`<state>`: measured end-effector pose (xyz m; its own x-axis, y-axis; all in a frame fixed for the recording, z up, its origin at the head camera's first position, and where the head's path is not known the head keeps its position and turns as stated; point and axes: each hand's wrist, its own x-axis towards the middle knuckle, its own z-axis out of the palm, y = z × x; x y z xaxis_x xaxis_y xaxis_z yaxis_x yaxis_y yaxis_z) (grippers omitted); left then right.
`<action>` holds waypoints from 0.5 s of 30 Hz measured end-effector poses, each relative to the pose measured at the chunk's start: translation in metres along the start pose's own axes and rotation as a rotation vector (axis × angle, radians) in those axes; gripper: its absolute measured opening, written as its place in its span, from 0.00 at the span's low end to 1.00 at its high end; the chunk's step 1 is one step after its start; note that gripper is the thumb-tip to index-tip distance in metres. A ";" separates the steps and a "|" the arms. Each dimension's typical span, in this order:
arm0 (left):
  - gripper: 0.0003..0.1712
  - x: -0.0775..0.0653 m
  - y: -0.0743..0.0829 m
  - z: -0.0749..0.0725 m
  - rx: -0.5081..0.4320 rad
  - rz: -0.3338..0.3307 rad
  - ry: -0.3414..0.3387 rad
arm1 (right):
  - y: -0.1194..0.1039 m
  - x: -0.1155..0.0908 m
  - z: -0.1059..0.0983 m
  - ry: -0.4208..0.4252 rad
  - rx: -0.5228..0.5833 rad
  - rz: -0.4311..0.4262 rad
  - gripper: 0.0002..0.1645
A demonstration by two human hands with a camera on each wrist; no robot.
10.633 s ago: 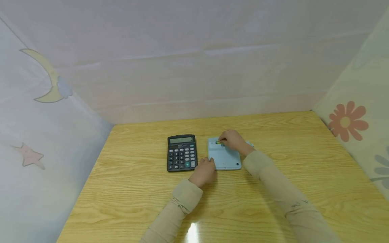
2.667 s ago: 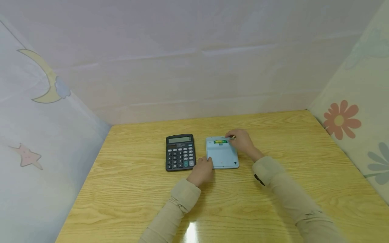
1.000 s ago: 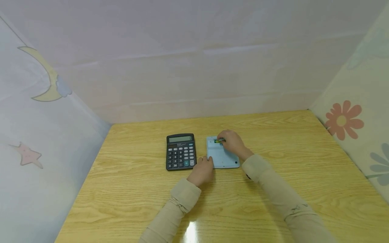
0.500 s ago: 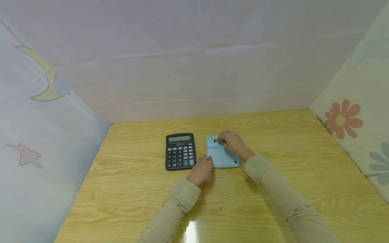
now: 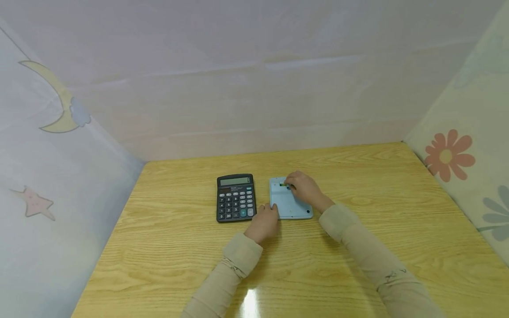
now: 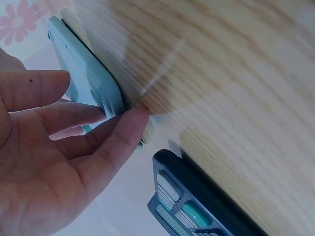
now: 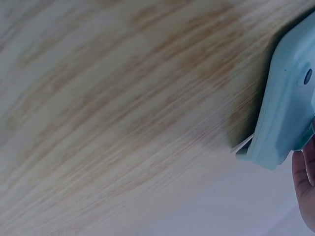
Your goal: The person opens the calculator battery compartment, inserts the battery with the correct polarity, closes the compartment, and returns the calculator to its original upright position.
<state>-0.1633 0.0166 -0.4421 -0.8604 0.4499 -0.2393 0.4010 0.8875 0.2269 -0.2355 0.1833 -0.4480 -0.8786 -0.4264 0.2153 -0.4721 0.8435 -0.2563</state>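
Observation:
A light-blue calculator [image 5: 292,206] lies back up on the table, its battery compartment near the far edge. In that compartment a green-yellow battery [image 5: 282,184] shows partly. My right hand [image 5: 306,190] bends over the compartment and pinches a small battery cover [image 5: 289,187], mostly hidden by the fingers. The right wrist view catches only its fingers [image 7: 304,177] beside the blue body [image 7: 280,108]. At the near left corner my left hand [image 5: 263,222] rests with relaxed fingers against the calculator; in the left wrist view the fingertips [image 6: 135,120] reach its edge.
A black desk calculator [image 5: 237,205] lies face up close left of the left hand, its display showing. The wooden table [image 5: 179,256] ends at a pale cloth wall [image 5: 254,110] behind, with printed side walls left and right.
Earlier the right hand held the cover off to the right with the battery exposed. It has since moved left over the compartment, now covering more of the battery. The left hand stays put.

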 end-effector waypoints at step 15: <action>0.31 0.001 0.000 0.001 -0.011 -0.001 0.012 | -0.001 -0.006 -0.001 0.019 -0.063 -0.114 0.10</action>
<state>-0.1637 0.0174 -0.4433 -0.8647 0.4475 -0.2283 0.3965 0.8870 0.2369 -0.2292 0.1854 -0.4482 -0.8177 -0.5149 0.2575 -0.5628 0.8089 -0.1698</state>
